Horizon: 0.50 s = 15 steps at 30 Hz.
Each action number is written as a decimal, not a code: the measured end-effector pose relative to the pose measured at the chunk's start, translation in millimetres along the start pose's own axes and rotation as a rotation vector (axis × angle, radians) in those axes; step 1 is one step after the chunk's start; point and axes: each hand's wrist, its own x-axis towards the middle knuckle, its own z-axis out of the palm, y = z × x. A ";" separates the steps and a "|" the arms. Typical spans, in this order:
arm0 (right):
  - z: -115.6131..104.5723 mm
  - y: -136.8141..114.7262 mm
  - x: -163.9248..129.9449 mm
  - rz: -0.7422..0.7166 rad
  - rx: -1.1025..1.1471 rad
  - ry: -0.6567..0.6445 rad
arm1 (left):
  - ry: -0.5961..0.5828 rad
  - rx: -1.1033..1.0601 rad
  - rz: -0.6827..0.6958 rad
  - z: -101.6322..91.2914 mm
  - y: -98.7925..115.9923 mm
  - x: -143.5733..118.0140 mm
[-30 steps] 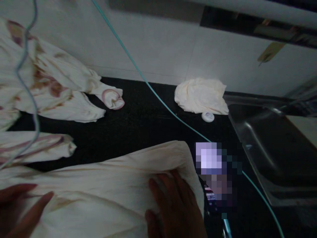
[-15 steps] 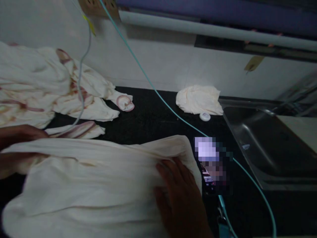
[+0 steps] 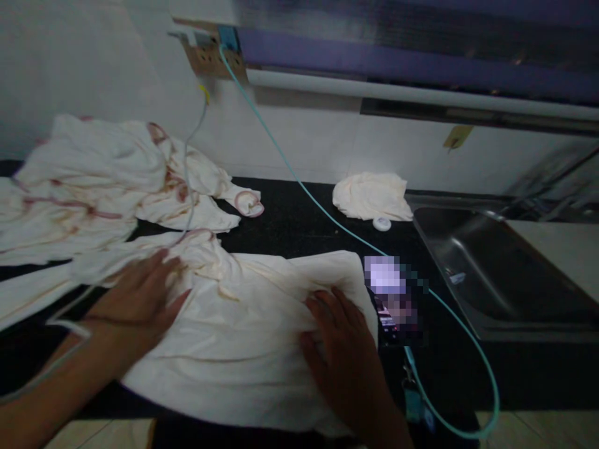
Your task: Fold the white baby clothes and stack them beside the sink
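A cream cloth garment (image 3: pixel 262 349) lies spread on the black counter in front of me, its right part flat and its upper left bunched. My left hand (image 3: pixel 140 290) rests on the bunched part, fingers stretched out and thumb apart. A sleeve-like strip of cloth (image 3: pixel 35 296) runs out to the left beyond that hand. My right hand (image 3: pixel 339 337) lies open on the garment's right side, fingers spread and pressing the cloth. A thin white cable (image 3: pixel 187 168) hangs from above and passes by my left hand and wrist.
A heap of cream clothes with reddish trim (image 3: pixel 98 168) lies at the back left. Behind are a folded cream cloth (image 3: pixel 372 194) and a small round white container (image 3: pixel 382 224). A phone (image 3: pixel 390 321) with a teal cable (image 3: pixel 322 209) lies right, beside a steel sink (image 3: pixel 505 274).
My left hand has let go of the garment's raised edge at the far left and moved right onto the cloth. The upper edge now lies down. My right hand stays on the cloth.
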 end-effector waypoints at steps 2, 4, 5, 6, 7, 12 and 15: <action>-0.4 0.5 0.4 -0.006 0.003 -0.004 | 0.077 -0.019 0.136 7.9 12.0 2.1; -0.5 0.9 0.5 -0.006 0.008 0.000 | 0.103 -0.013 0.164 8.8 17.1 4.4; -0.4 1.0 0.4 -0.006 0.010 0.004 | 0.096 -0.015 0.142 7.4 17.2 4.8; -0.3 1.1 0.2 -0.006 0.011 0.009 | 0.085 -0.031 0.107 5.3 16.0 4.3; -0.1 1.2 0.0 -0.005 0.010 0.015 | 0.078 -0.063 0.072 2.7 13.9 3.0; 2.0 2.7 -0.3 -0.006 0.007 0.028 | 0.054 -0.169 0.072 -12.8 1.0 -13.3; 3.4 3.9 -0.3 -0.014 0.002 0.031 | -0.011 -0.076 0.057 -20.3 1.0 -22.2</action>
